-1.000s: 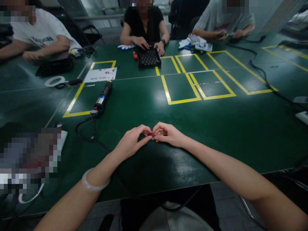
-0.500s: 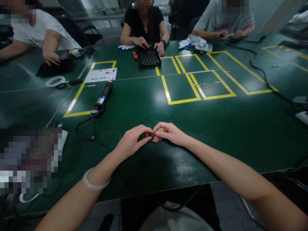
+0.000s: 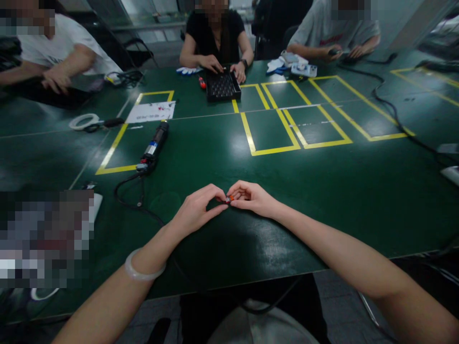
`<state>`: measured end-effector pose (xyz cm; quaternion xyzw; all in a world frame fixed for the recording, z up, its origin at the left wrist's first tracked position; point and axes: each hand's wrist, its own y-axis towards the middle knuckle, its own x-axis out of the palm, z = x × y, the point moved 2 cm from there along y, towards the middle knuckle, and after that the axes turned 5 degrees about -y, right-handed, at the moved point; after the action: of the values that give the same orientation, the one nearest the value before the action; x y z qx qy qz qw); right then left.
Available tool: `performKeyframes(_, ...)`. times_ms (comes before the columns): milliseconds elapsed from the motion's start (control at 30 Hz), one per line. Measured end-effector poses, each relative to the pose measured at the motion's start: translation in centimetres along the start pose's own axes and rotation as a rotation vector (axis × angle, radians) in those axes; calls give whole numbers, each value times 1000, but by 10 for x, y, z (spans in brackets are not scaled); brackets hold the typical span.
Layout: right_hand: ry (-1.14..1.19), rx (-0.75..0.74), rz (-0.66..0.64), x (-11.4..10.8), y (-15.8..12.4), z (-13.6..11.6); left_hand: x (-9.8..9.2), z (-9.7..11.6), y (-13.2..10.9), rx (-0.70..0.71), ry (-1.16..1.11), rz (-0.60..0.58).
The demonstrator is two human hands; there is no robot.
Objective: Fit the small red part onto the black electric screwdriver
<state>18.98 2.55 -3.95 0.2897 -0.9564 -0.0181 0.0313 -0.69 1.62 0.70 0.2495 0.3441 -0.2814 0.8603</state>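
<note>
My left hand (image 3: 196,210) and my right hand (image 3: 251,198) meet fingertip to fingertip just above the green table (image 3: 322,191), near its front edge. Both pinch a tiny red and orange part (image 3: 228,198) between thumb and fingers. The part is too small to make out further. A pale bangle (image 3: 141,273) circles my left wrist.
A black electric screwdriver (image 3: 154,147) with its cable (image 3: 131,191) lies to the left. Yellow tape boxes (image 3: 272,129) mark the table's middle. A black tray (image 3: 222,86) sits under a far person's hands. A roll of white tape (image 3: 83,121) and a paper sheet (image 3: 152,112) lie at the far left.
My hands have stayed together on the small part, with only slight finger shifts. The person at the far left moved an arm and hand about.
</note>
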Motion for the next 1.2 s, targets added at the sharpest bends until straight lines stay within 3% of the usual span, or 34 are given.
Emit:
performKeyframes(100,-21,-17,40,-2,-1,0,-8,-3,0,-11,72,45)
performKeyframes(233,-19,-20,84,-7,-1,0,-38,-26,-2,-101,276,246)
performKeyframes(433,-35,-36,139,-11,-2,-2,-99,-100,-33,-479,612,534)
performKeyframes(500,-24,-38,168,-12,-2,-3,-115,-121,-51,-671,703,577)
performKeyframes(600,-18,-37,203,-14,-3,-4,-128,-140,-71,-816,701,536)
performKeyframes(700,-31,-26,221,-16,-4,-4,-128,-145,-77,-894,684,446)
performKeyframes(867,-32,-25,227,-16,-4,-4,-112,-137,-57,-892,708,309)
performKeyframes(1000,-44,-49,238,-18,-4,-4,-92,-122,-37,-750,716,176)
performKeyframes(1200,-104,4,244,-22,-2,4,-65,-94,-22,-511,664,107)
